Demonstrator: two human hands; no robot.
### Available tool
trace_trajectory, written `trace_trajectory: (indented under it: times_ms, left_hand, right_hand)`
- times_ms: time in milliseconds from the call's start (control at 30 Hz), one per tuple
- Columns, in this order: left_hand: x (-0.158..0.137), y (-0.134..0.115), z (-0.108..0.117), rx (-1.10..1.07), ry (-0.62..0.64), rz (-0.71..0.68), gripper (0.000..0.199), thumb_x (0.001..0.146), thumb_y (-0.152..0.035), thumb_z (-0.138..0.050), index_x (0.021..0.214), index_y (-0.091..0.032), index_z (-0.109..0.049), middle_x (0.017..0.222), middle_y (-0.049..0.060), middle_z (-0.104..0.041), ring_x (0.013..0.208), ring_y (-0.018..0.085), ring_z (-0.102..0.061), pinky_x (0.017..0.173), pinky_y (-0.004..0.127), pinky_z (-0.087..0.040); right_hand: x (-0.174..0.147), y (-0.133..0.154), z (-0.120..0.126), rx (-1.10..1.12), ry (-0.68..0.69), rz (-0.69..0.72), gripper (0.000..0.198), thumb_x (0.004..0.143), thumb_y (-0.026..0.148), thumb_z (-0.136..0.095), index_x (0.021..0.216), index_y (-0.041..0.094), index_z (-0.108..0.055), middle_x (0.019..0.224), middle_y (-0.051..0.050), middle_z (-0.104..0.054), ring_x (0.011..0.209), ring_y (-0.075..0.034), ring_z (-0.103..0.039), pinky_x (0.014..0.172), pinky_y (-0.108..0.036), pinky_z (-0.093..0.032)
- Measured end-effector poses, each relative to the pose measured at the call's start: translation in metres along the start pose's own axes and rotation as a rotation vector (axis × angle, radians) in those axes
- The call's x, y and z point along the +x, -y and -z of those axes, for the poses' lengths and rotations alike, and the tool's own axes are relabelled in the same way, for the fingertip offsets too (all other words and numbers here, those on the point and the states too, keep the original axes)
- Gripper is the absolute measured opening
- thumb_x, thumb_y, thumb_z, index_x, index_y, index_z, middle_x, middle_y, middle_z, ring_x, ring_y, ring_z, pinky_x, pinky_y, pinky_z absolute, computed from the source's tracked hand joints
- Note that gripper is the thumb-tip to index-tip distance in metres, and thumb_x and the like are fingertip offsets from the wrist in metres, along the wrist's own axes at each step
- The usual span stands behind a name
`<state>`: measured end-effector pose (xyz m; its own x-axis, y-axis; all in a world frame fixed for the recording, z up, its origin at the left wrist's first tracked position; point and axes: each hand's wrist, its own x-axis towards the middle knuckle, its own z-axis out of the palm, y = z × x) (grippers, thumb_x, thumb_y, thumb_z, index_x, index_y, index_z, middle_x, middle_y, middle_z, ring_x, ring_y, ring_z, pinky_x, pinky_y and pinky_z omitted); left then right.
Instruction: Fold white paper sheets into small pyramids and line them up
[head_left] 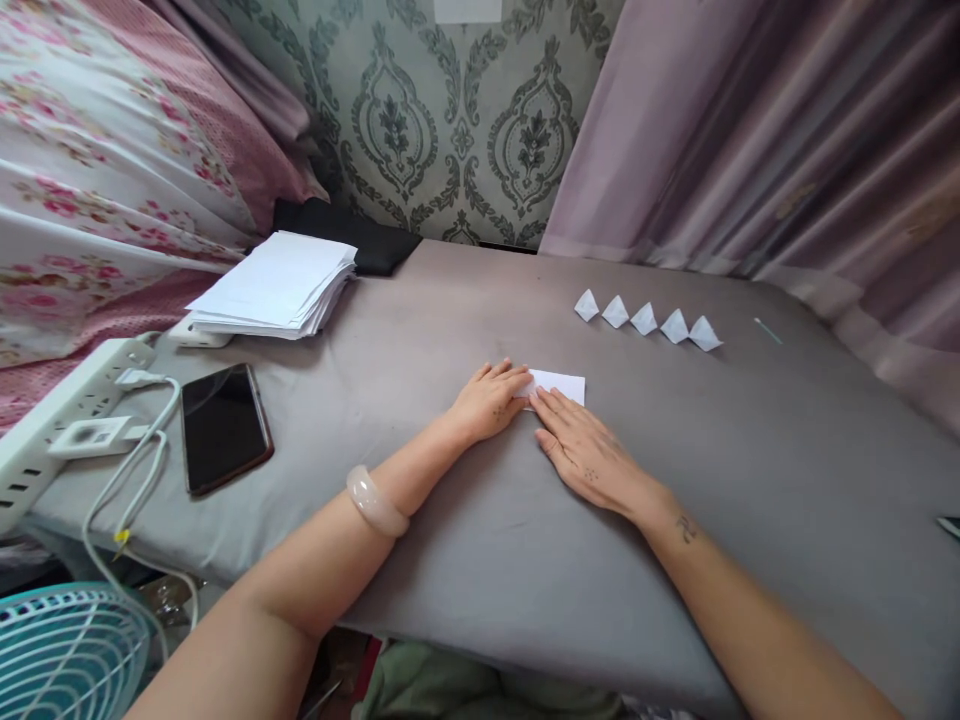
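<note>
A small white sheet of paper (pixel 562 384) lies flat on the grey cloth of the table, and both hands rest on it. My left hand (pixel 491 400) covers its left end, fingers stretched out and palm down. On its near edge lie the extended fingers of my right hand (pixel 589 450), with the thumb slightly apart. The hands hide much of the paper, so I cannot tell how it is folded. Farther back to the right stands a row of several small folded white paper shapes (pixel 645 319).
At the back left a stack of white paper (pixel 277 285) sits beside a black cloth (pixel 375 245). Nearer are a dark phone (pixel 226 430) and a white power strip (pixel 75 410) with cables. A fan (pixel 67 650) stands below the table's left edge. A thin stick (pixel 768 331) lies at right.
</note>
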<state>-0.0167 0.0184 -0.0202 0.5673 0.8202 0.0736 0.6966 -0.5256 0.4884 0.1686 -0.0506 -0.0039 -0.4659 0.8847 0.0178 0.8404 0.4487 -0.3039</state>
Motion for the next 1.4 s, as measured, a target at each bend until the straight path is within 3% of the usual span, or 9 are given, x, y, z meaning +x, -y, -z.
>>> trace_trajectory:
  times_ms: [167,267,433,567,767,1067,1167,1267,1400]
  left_hand:
    - [-0.001,0.004,0.009,-0.107,0.073,0.015,0.045,0.093,-0.033,-0.045,0.137,-0.023,-0.044,0.150,0.009,-0.037,0.145,0.026,-0.019,0.116,0.051,-0.015]
    - [-0.003,0.006,0.011,-0.163,0.037,0.046,0.051,0.088,-0.029,-0.054,0.136,-0.018,-0.043,0.151,0.014,-0.035,0.144,0.028,-0.019,0.117,0.049,-0.016]
    - [-0.003,0.008,0.011,-0.231,-0.065,0.098,0.048,0.079,-0.029,-0.065,0.122,-0.014,-0.050,0.147,0.019,-0.038,0.140,0.030,-0.028,0.113,0.048,-0.026]
    - [-0.004,0.007,0.011,-0.318,-0.126,0.117,0.040,0.074,-0.028,-0.069,0.109,-0.018,-0.054,0.138,0.014,-0.047,0.132,0.028,-0.039,0.107,0.045,-0.034]
    - [-0.004,0.002,0.010,-0.297,-0.166,0.143,0.020,0.071,-0.025,-0.071,0.087,-0.019,-0.060,0.126,0.009,-0.052,0.123,0.026,-0.045,0.108,0.045,-0.031]
    - [-0.007,-0.004,0.010,-0.181,-0.157,0.095,0.012,0.074,-0.029,-0.070,0.077,-0.019,-0.065,0.110,0.007,-0.059,0.108,0.026,-0.049,0.099,0.048,-0.036]
    - [-0.008,-0.006,0.013,-0.322,-0.260,0.019,0.010,0.076,-0.028,-0.068,0.075,-0.018,-0.063,0.108,0.006,-0.064,0.107,0.023,-0.054,0.100,0.045,-0.035]
    - [-0.009,-0.011,0.018,-0.620,-0.391,0.006,0.014,0.078,-0.032,-0.067,0.078,-0.018,-0.063,0.091,0.004,-0.068,0.092,0.018,-0.061,0.092,0.035,-0.043]
    - [-0.011,-0.022,0.024,-1.136,-0.489,0.123,0.026,0.070,-0.035,-0.074,0.078,-0.016,-0.058,0.078,0.001,-0.067,0.074,0.013,-0.062,0.077,0.029,-0.050]
  right_hand:
    - [-0.004,-0.001,0.005,-0.022,0.019,-0.005,0.056,0.097,0.046,-0.026,0.146,0.020,-0.035,0.155,-0.006,-0.027,0.144,-0.021,-0.018,0.118,-0.043,-0.020]
    - [-0.008,-0.007,0.011,0.010,0.008,-0.058,0.053,0.097,0.044,-0.028,0.141,0.019,-0.045,0.153,-0.008,-0.032,0.142,-0.022,-0.026,0.115,-0.044,-0.026]
    - [-0.011,-0.021,0.018,0.073,-0.134,-0.211,0.038,0.095,0.040,-0.037,0.100,0.026,-0.073,0.135,-0.003,-0.057,0.126,-0.025,-0.051,0.102,-0.044,-0.043]
    - [-0.008,-0.025,0.012,0.039,-0.289,-0.244,0.024,0.089,0.033,-0.049,0.081,0.025,-0.070,0.120,-0.001,-0.067,0.112,-0.025,-0.060,0.087,-0.040,-0.051]
    - [-0.005,-0.026,0.005,-0.006,-0.345,-0.196,0.019,0.089,0.028,-0.049,0.083,0.023,-0.067,0.116,-0.003,-0.067,0.107,-0.025,-0.061,0.080,-0.039,-0.051]
    - [-0.003,-0.029,0.004,0.079,-0.444,-0.177,0.016,0.088,0.027,-0.050,0.084,0.023,-0.065,0.111,-0.004,-0.068,0.096,-0.022,-0.064,0.078,-0.037,-0.051]
    - [-0.001,-0.029,0.010,0.180,-0.707,-0.163,0.015,0.087,0.030,-0.053,0.091,0.020,-0.063,0.108,-0.009,-0.067,0.100,-0.022,-0.063,0.084,-0.038,-0.051]
    - [0.000,-0.030,0.018,0.248,-0.927,-0.176,0.028,0.085,0.036,-0.056,0.106,0.017,-0.059,0.114,-0.015,-0.062,0.111,-0.025,-0.057,0.090,-0.042,-0.049]
    - [-0.001,-0.028,0.022,0.499,-0.862,-0.215,0.043,0.084,0.044,-0.058,0.117,0.019,-0.053,0.123,-0.015,-0.060,0.117,-0.026,-0.055,0.099,-0.047,-0.044]
